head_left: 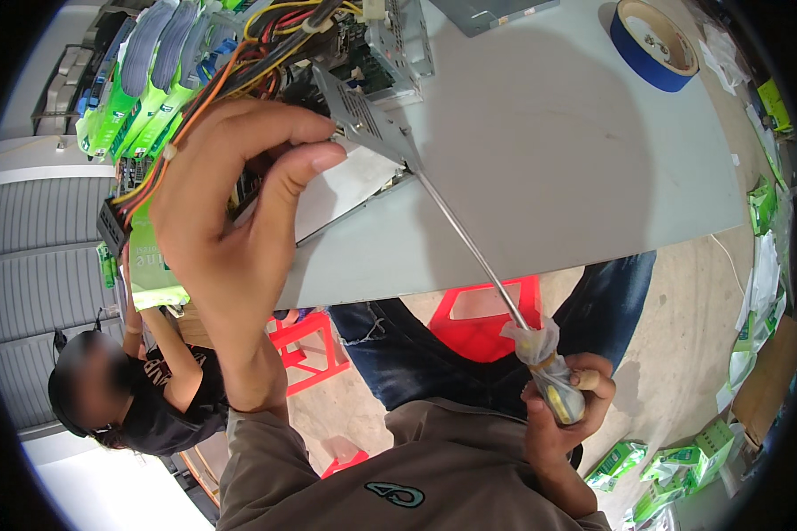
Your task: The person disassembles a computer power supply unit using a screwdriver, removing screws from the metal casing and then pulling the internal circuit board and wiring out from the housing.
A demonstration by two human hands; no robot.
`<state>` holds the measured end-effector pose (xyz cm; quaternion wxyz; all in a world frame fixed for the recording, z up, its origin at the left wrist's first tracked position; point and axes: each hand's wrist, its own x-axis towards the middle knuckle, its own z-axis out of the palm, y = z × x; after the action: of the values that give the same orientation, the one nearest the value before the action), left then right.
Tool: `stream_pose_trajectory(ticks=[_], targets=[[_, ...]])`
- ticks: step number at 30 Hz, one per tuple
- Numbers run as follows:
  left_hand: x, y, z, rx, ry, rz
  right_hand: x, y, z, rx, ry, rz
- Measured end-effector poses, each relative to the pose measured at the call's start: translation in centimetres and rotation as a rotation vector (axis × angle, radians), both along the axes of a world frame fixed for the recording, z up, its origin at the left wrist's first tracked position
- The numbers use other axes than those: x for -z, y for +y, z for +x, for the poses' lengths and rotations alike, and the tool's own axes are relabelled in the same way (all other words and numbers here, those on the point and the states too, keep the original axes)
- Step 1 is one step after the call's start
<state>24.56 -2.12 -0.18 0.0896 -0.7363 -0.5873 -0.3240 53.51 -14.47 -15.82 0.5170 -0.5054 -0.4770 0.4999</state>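
Observation:
My left hand (pixel 239 186) pinches the edge of a metal computer housing (pixel 372 124) between thumb and forefinger. The housing has slotted grey sheet metal and a pale flat side, and it rests at the table's left part. My right hand (pixel 567 403) is wrapped around the handle of a long screwdriver (pixel 474 252). Clear plastic covers that handle. The screwdriver's thin shaft slants up to the left, and its tip meets the housing's near right corner; a screw there is too small to make out. A bundle of coloured cables (pixel 230 75) passes over my left hand.
On the grey table (pixel 540 150), a blue tape roll (pixel 624 57) holds small metal pieces. A flat grey item (pixel 491 13) lies at the far edge. Green-wrapped packs (pixel 137 80) stand left, beside a person (pixel 168 389). Red stools (pixel 487 319) and green packaging (pixel 682 469) are below.

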Motion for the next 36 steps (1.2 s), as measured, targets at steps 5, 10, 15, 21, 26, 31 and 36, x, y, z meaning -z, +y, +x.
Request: stream_pose_trajectory(ticks=[5,10,15,21,26,31,36], targets=[[0.4,-0.4,0.9,-0.008,0.041,0.043,-0.5,0.8,0.1,0.008,-0.027,0.015],[0.4,-0.7,1.3,-0.069,0.025,0.017,-0.6,2.0,0.1,0.052,0.063,-0.021],[0.8,-0.2,1.1,-0.049,-0.021,0.060,-0.1,2.3,0.5,-0.010,0.038,0.042],[1.0,-0.2,0.9,-0.032,-0.061,0.075,0.1,3.2,1.5,-0.054,-0.273,0.205],[0.7,-1.2,0.2,-0.034,0.028,-0.006,-0.4,4.2,1.5,-0.116,-0.128,0.197],[-0.5,-2.0,-1.4,0.100,0.041,-0.179,-1.3,4.7,1.5,-0.133,-0.147,0.125],[-0.4,-2.2,-1.5,0.045,0.075,-0.159,-2.8,6.8,1.6,-0.120,-0.347,0.400]])
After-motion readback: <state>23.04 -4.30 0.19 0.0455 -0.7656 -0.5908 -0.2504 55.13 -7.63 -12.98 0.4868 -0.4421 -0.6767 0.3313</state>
